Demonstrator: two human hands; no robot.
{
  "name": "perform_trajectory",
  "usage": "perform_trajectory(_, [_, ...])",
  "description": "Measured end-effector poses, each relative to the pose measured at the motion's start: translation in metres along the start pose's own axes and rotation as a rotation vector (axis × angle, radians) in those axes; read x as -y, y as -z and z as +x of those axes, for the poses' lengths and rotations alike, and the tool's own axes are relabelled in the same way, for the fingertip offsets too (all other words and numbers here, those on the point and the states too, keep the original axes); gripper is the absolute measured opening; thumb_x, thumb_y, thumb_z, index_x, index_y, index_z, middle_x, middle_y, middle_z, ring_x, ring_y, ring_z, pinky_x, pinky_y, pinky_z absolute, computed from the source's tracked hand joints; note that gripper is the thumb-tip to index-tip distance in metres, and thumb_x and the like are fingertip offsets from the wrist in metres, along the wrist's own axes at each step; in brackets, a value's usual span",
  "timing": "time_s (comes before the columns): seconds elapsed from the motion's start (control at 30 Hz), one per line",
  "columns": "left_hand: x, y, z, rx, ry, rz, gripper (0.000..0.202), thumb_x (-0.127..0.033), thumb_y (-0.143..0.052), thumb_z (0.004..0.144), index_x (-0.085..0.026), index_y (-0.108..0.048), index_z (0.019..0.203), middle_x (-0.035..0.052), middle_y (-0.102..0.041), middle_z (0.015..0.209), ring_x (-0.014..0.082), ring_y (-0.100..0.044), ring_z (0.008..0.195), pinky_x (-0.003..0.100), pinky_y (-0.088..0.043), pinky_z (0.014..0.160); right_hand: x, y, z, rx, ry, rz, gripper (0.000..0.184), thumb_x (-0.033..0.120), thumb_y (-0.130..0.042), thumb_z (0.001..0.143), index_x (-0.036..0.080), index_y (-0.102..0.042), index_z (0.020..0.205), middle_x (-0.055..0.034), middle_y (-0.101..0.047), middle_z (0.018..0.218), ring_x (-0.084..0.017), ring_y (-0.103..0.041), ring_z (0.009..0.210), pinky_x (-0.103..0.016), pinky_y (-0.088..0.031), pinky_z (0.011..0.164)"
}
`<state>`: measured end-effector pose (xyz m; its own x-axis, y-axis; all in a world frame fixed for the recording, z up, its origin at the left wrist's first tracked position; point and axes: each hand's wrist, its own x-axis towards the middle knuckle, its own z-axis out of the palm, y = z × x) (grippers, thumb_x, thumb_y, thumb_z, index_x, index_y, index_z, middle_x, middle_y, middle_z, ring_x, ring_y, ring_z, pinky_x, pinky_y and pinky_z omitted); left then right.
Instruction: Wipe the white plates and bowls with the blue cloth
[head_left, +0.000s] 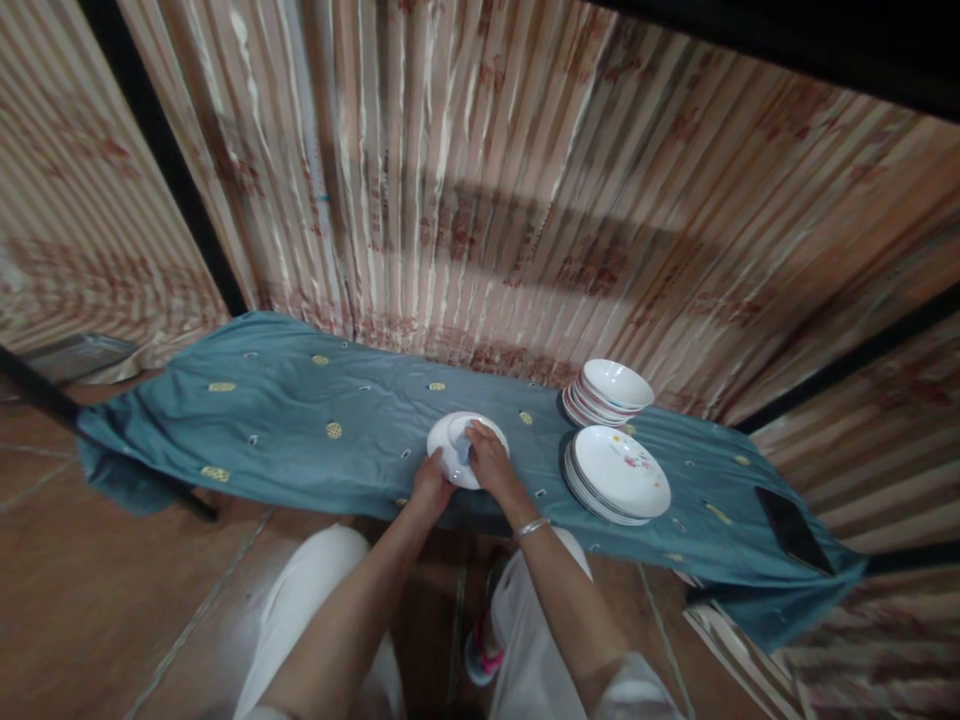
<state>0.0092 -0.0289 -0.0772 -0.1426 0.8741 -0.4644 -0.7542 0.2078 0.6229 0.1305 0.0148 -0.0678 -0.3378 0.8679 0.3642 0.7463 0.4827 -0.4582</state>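
Observation:
In front of me a white bowl [454, 476] rests on the cloth-covered table, a round ring showing on its upper side; I cannot tell whether it lies upside down. My left hand [433, 484] grips the bowl's near left edge, fingers closed on the rim. Pressed against the top of the bowl, my right hand [490, 460] is closed on a small light-blue cloth [464, 441], which its fingers partly cover. To the right of my hands stand a stack of white plates [619, 470], the top one with a floral print, and a stack of white bowls [616, 384] behind it.
A blue-green tablecloth [292, 420] with pineapple prints covers the long narrow table. At its right end lies a dark flat phone-like object [793, 530]. Striped curtains [480, 200] hang close behind, and black frame bars [169, 160] rise at the sides.

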Motion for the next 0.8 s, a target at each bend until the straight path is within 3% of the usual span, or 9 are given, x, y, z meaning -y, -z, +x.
perform_trajectory(0.23, [-0.01,-0.008,-0.013,0.074,-0.012,0.045,0.042,-0.002,-0.073,0.065,-0.012,-0.067,0.105,0.0039,-0.074,0.079,0.0194,-0.07,0.073,0.033,-0.057,0.077,-0.011,0.003,-0.001,-0.083,-0.06,-0.049,0.051,-0.005,-0.045,0.079,0.01,-0.069,0.122,-0.0167,-0.064,0.137,-0.025,-0.058,0.131,-0.043,-0.043,0.116])
perform_trajectory(0.53, [-0.01,-0.027,-0.01,0.112,-0.221,0.056,0.064,-0.015,-0.09,0.048,-0.015,-0.066,0.107,0.0039,-0.076,0.082,0.022,-0.071,0.077,0.035,-0.055,0.08,-0.015,-0.001,-0.009,-0.283,-0.116,0.124,0.05,0.001,-0.046,0.08,0.015,-0.069,0.123,-0.0128,-0.065,0.137,-0.024,-0.059,0.13,-0.043,-0.044,0.114])
perform_trajectory(0.67, [-0.013,-0.041,-0.018,0.139,-0.336,0.143,0.06,-0.018,-0.09,0.05,-0.018,-0.064,0.104,0.002,-0.075,0.087,0.0195,-0.069,0.078,0.031,-0.052,0.078,-0.022,0.008,-0.006,-0.367,-0.178,0.283,0.051,0.0,-0.045,0.076,0.019,-0.071,0.116,-0.0088,-0.068,0.133,-0.021,-0.063,0.124,-0.039,-0.047,0.111])
perform_trajectory(0.8, [-0.016,-0.053,-0.03,0.105,-0.415,0.321,0.045,-0.01,-0.083,0.058,-0.019,-0.063,0.098,-0.0008,-0.071,0.083,0.0164,-0.063,0.072,0.025,-0.049,0.07,-0.028,0.018,-0.001,-0.463,-0.232,0.573,0.041,0.007,-0.05,0.073,0.018,-0.074,0.104,-0.0086,-0.073,0.122,-0.022,-0.068,0.116,-0.04,-0.05,0.107])
